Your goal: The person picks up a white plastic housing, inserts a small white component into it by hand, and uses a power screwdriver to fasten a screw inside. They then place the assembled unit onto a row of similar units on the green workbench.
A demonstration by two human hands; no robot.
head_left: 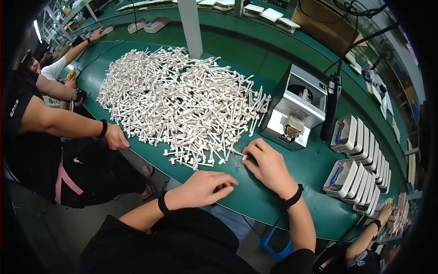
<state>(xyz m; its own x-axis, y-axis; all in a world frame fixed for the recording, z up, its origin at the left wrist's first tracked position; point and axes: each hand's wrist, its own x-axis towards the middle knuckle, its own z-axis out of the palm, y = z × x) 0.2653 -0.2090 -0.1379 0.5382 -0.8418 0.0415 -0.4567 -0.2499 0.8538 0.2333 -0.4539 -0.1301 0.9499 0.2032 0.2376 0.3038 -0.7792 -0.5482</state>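
We find the right hand pinching one white part beside the heap, toward the front edge of the bench. We record the left hand over that edge, fingers loosely curled and released

over on the right of the green worktop sits a boxy silver machine, and just beside it a slim black power tool stands upright with its cable running up. further right, white trays are packed in two slanting rows, with something blue in the front ones. a pale post rises at the back edge, two grey bins lie near the far left, and a brown cardboard box sits on the far ledge. to my left a co-worker in black stands close by, a pink strap hanging low; a blue plastic frame shows below.
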